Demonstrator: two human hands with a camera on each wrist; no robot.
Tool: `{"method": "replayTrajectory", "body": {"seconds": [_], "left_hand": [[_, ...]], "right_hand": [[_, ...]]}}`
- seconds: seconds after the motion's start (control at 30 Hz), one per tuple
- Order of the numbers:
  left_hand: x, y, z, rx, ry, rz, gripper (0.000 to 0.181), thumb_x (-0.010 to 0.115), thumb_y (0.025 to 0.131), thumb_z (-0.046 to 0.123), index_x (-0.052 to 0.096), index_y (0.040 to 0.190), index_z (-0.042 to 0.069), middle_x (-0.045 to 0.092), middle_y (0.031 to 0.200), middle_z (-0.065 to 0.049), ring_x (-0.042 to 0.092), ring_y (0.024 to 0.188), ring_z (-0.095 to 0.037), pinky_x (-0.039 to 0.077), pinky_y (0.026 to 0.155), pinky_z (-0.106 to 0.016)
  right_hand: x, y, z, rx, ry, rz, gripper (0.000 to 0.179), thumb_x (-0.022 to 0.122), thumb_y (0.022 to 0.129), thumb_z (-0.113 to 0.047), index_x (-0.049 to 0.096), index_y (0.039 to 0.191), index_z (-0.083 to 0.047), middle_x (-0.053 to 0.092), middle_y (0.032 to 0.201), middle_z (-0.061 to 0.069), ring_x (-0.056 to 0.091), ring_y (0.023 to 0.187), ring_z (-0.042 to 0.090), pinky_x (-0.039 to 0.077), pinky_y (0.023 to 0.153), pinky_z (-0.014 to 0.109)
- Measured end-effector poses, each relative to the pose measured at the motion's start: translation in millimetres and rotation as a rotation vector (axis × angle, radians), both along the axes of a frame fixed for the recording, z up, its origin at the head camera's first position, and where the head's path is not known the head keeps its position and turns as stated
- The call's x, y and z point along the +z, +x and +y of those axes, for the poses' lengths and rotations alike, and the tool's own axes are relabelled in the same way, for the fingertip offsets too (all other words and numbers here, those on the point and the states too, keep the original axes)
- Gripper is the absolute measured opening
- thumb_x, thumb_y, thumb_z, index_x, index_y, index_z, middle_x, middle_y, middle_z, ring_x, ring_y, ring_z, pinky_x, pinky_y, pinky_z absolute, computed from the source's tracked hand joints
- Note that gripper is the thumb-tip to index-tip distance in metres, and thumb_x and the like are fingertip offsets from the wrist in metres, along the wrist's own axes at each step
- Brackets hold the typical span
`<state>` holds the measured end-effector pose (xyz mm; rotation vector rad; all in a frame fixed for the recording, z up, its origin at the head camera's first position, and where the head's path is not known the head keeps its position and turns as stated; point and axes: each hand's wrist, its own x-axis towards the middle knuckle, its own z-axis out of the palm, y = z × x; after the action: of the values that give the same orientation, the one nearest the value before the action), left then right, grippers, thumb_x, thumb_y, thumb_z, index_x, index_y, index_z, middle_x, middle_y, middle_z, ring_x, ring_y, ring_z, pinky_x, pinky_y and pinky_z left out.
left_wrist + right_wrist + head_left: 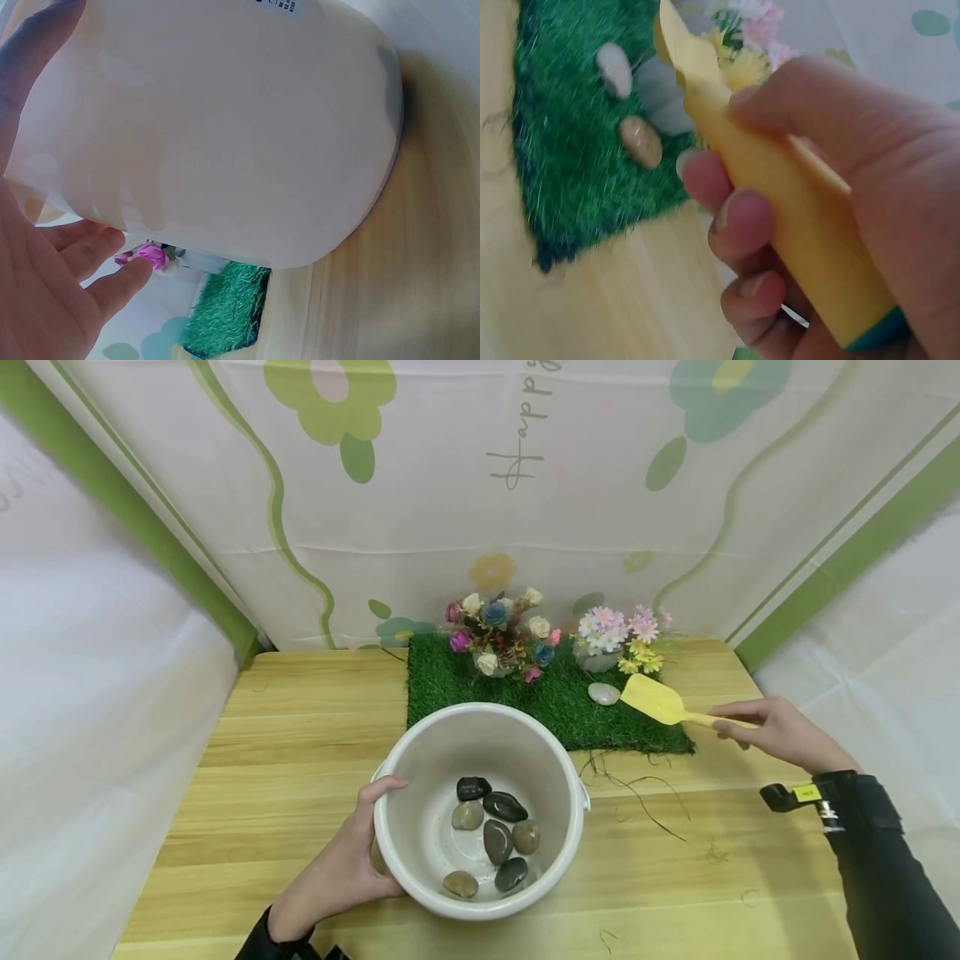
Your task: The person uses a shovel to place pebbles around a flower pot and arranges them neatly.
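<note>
My left hand point(348, 864) holds a white bucket point(487, 739) by its left rim, thumb over the edge and fingers outside against the wall. Inside the bucket lie several stones point(497, 842), black, grey and tan. At the right, my right hand point(772, 731) grips the handle of a yellow toy shovel point(652, 699), fingers curled round it. The shovel's blade is over the artificial grass mat point(442, 689), its tip beside a pale stone point(603, 693). In the right wrist view a brown stone point(641, 141) also lies on the mat; the blade hides it in the head view.
Behind the bucket, a pot of mixed artificial flowers point(498, 635) stands on the mat. Pink and yellow flowers point(622, 635) in a grey pot stand to its right. Loose dark strands point(637, 793) lie on the wooden table point(300, 735). A printed curtain point(450, 518) hangs at the back.
</note>
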<state>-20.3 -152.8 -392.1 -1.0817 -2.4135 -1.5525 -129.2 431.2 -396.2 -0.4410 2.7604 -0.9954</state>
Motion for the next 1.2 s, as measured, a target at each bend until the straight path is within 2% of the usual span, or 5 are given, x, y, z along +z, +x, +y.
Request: {"method": "replayTrajectory", "body": {"seconds": [0.2,0.6,0.9,1.03,1.2], "left_hand": [[1.1,0.3,0.0,0.009,-0.008,0.005,0.099,0.087,0.056,0.02,0.026,0.13,0.0,0.024,0.143,-0.025,0.042,0.12,-0.026,0.048,0.085,-0.043],[-0.1,0.9,0.3,0.002,0.006,-0.001,0.098,0.087,0.056,0.02,0.026,0.131,0.001,0.025,0.142,-0.025,0.044,0.118,-0.026,0.048,0.084,-0.042],[0.4,1.5,0.0,0.008,0.009,-0.01,0.099,0.087,0.056,0.019,0.026,0.132,0.003,0.027,0.142,-0.025,0.046,0.116,-0.026,0.048,0.084,-0.043],[1.0,1.6,0.3,0.009,0.011,-0.005,0.099,0.087,0.055,0.018,0.026,0.132,0.003,0.027,0.142,-0.025,0.045,0.117,-0.027,0.048,0.084,-0.044],[2.0,2.2,0.9,0.015,0.005,0.001,0.099,0.087,0.056,0.018,0.026,0.132,0.003,0.024,0.143,-0.025,0.043,0.119,-0.028,0.048,0.084,-0.046]], "right_hand": [[11.3,-0.6,-14,0.003,-0.084,-0.004,0.031,0.054,0.093,-0.017,0.058,0.123,-0.013,0.066,0.092,0.0,0.059,0.077,0.017,0.05,0.067,0.029],[52.6,-9.1,-55,0.145,-0.182,0.05,0.032,0.056,0.091,-0.008,0.058,0.122,-0.011,0.063,0.081,0.004,0.051,0.065,0.018,0.042,0.056,0.03],[95.2,-15.3,-106,0.239,-0.1,0.111,0.03,0.058,0.089,-0.009,0.062,0.117,-0.018,0.065,0.091,-0.002,0.051,0.065,0.013,0.041,0.056,0.028],[119.7,-15.0,-136,0.327,-0.071,0.162,0.027,0.061,0.088,-0.009,0.065,0.113,-0.016,0.066,0.09,-0.006,0.053,0.064,0.012,0.041,0.054,0.026],[137.3,-18.4,-163,0.44,-0.094,0.152,0.026,0.062,0.087,-0.008,0.065,0.112,-0.013,0.067,0.088,-0.008,0.055,0.062,0.009,0.04,0.051,0.023]]}}
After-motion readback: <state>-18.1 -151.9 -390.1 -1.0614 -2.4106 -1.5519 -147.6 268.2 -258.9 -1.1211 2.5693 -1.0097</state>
